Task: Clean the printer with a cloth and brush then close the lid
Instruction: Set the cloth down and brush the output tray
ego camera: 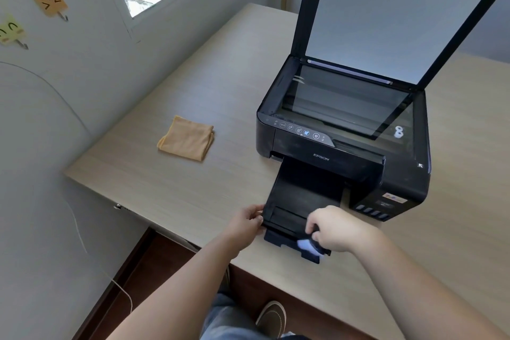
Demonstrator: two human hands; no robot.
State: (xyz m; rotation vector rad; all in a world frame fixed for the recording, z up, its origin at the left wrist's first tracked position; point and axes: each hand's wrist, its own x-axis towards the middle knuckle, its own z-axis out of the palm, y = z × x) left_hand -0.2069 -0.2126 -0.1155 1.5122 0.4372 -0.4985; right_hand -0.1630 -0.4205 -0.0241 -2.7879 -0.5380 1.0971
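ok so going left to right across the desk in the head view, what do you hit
orange cloth → left hand at the output tray's left edge → right hand holding a brush → printer ink-tank side at the right

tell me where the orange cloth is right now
In the head view the folded orange cloth lies flat on the table, left of the printer and apart from it, on the window side, with neither hand touching it.

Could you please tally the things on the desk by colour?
Black: 1, the Epson printer with its lid raised
Orange: 1, the folded cloth
Total: 2, not counting the blurred brush in the right hand
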